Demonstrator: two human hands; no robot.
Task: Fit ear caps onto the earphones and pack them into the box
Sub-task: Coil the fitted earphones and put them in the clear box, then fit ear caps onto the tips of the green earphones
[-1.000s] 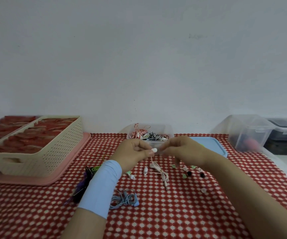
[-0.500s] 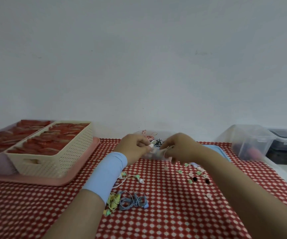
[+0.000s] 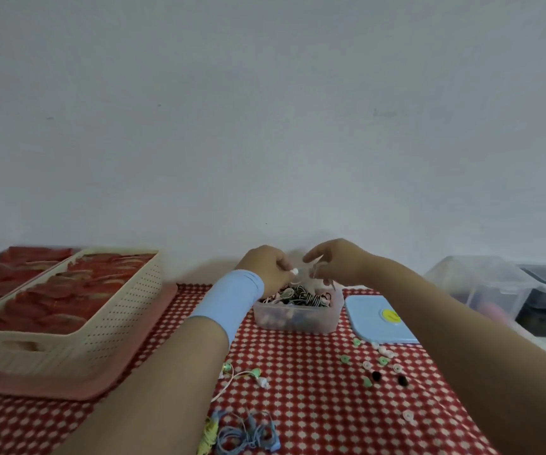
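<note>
Both hands hover above the clear box [image 3: 297,318] of coiled earphones at the back of the table. My left hand [image 3: 266,267] pinches a white earbud [image 3: 294,271] at its fingertips. My right hand [image 3: 335,262] pinches the thin white cord beside it. Loose ear caps [image 3: 379,366], green, white and black, lie scattered on the red checked cloth to the right. A green-and-white earphone [image 3: 252,377] and a blue coiled earphone [image 3: 248,435] lie near my left forearm.
A cream perforated basket [image 3: 78,320] of red packets sits on a pink tray [image 3: 68,385] at the left. The box's blue lid [image 3: 379,318] lies right of it. Clear and dark storage bins [image 3: 481,287] stand at the far right.
Both hands rose from the cloth and moved back over the clear box, carrying the white earphone. The camera view has tilted, so the table sits lower in the frame.
</note>
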